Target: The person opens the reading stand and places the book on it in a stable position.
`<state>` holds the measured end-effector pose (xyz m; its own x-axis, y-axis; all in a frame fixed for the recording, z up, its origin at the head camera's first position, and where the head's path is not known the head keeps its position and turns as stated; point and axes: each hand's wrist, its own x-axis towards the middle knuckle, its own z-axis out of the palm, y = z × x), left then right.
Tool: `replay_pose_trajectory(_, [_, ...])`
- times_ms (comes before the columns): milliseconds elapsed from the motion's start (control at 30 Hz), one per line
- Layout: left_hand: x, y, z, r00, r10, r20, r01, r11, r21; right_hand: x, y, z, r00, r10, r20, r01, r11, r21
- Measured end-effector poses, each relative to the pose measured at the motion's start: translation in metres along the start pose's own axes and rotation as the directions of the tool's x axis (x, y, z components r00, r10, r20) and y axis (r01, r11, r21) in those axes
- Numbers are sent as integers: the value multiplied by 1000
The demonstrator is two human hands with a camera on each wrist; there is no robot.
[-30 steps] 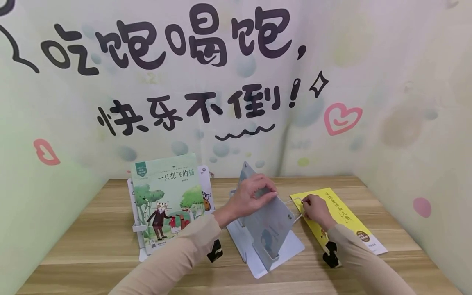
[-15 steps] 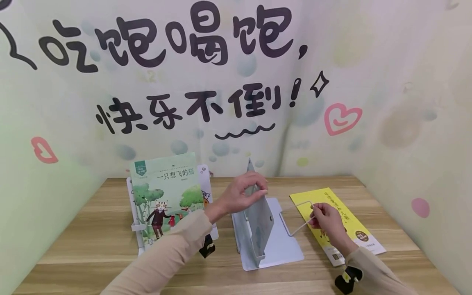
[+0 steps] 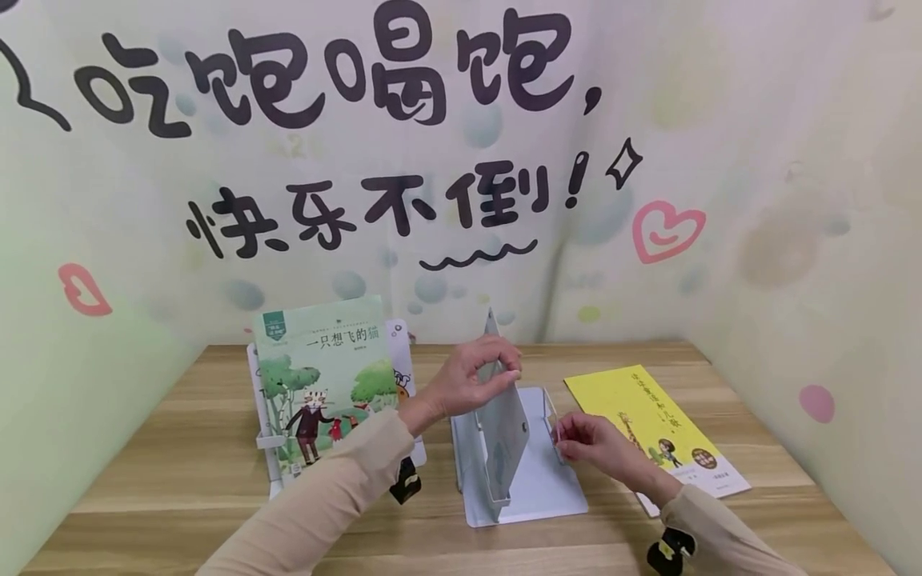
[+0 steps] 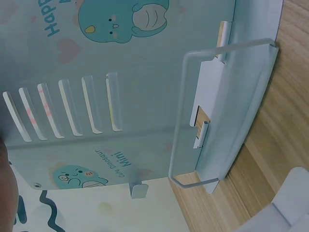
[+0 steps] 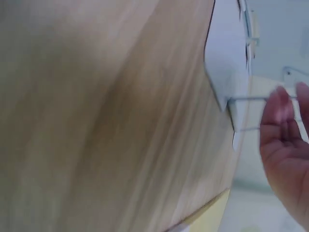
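A folding metal book stand stands in the middle of the table, its panel [image 3: 510, 452] raised almost edge-on in the head view above a white base plate [image 3: 551, 480]. My left hand [image 3: 464, 380] holds the panel's upper edge between thumb and fingers. To the right, my right hand [image 3: 601, 448] pinches the wire support [image 3: 550, 406], which is hinged to the base. From the left wrist, the panel's slotted face [image 4: 140, 135] shows dinosaur prints, with the wire loop [image 4: 178, 125] in front. The right wrist view has blurred fingertips [image 5: 277, 104] on the wire.
A green picture book [image 3: 331, 360] leans on a second stand [image 3: 400, 340] at the left. At the right a yellow book [image 3: 648, 416] lies flat on the wooden table [image 3: 785, 488]. A printed cloth [image 3: 461, 304] hangs behind.
The panel has swung more edge-on. My right hand first drew the wire support out to the right, then brought it back left and more upright. My left hand keeps its hold.
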<state>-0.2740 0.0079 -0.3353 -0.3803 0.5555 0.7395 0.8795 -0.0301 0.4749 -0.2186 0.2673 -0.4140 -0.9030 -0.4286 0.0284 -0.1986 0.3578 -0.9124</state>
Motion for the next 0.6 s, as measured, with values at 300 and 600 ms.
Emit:
replay_pose_trajectory(300, [2, 2, 4, 998, -65, 17, 66, 998, -25, 4, 8, -5, 992, 72, 107, -54, 984, -167])
replay_pose_trajectory(600, [8, 1, 11, 998, -48, 28, 49, 998, -39, 9, 11, -1, 992, 96, 86, -72, 966, -249])
